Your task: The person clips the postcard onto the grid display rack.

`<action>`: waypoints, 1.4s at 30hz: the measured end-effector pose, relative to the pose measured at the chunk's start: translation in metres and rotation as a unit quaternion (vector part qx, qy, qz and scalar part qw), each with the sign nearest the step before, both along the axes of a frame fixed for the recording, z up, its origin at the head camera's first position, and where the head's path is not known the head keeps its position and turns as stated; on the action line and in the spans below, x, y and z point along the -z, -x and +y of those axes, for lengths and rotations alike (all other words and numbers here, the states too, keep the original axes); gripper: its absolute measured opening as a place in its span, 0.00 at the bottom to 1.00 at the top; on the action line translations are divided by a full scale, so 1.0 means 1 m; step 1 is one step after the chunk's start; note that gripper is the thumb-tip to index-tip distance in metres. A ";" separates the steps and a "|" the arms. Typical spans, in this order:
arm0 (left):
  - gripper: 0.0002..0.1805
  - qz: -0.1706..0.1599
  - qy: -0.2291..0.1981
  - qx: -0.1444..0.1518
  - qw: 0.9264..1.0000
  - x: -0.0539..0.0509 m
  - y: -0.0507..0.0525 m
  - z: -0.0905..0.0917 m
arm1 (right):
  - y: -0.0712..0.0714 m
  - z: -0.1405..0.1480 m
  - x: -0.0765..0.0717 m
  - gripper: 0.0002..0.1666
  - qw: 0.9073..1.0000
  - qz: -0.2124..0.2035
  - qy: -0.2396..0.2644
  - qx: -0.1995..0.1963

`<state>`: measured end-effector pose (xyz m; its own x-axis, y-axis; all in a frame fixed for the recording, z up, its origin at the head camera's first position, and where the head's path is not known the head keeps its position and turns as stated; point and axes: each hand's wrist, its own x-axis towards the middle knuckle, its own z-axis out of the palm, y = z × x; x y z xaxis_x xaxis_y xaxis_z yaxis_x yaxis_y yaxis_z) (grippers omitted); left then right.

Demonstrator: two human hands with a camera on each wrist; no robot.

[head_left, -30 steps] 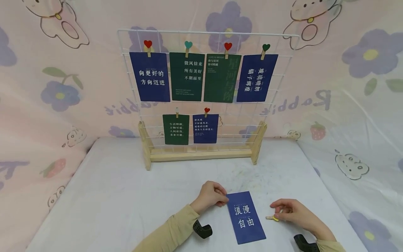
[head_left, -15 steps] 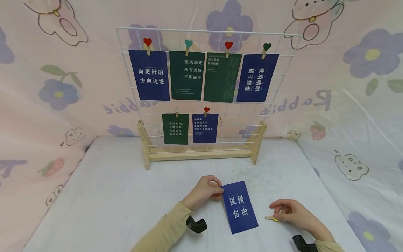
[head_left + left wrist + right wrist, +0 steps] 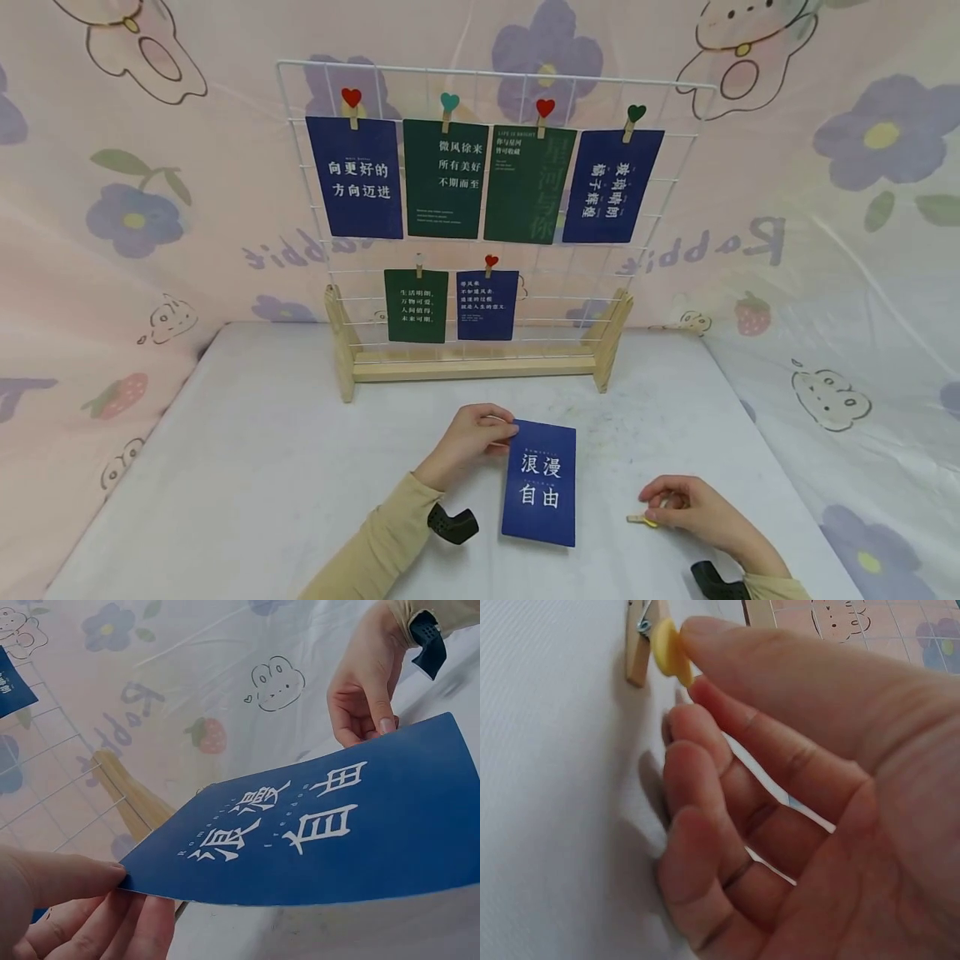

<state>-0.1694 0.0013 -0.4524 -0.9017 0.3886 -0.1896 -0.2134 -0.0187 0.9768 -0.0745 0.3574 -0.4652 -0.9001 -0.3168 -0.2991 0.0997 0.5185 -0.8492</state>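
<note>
In the head view my left hand (image 3: 468,443) pinches the upper left corner of a blue card (image 3: 538,521) with white lettering. The left wrist view shows the thumb over the card's face and the fingers behind it, with the card raised and tilted. My right hand (image 3: 693,508) is low over the table at the right, at a small wooden clothespin (image 3: 634,519) with a yellow heart (image 3: 667,651). Its thumb lies against the heart and the index fingertip is close below; the other fingers are curled and hold nothing.
Behind stands a white wire grid rack (image 3: 495,75) on a wooden base (image 3: 472,368). Several blue and green cards hang on it in two rows, held by heart clothespins. A white cloth covers the table (image 3: 247,467); a patterned curtain (image 3: 225,250) surrounds it.
My left hand has carried the card left and away from me, and turned it nearly upright in the head view. The right hand and its clothespin have hardly moved.
</note>
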 end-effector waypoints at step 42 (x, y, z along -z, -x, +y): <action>0.11 -0.010 -0.020 -0.015 1.000 0.002 0.005 -0.011 | 0.004 0.003 -0.004 0.11 0.999 -0.010 -0.034 -0.010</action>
<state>-0.1743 -0.0099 -0.4549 -0.9095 0.3682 -0.1928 -0.2319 -0.0648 0.9706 -0.0789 0.3605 -0.4616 -0.8874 -0.3135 -0.3379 0.1042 0.5776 -0.8096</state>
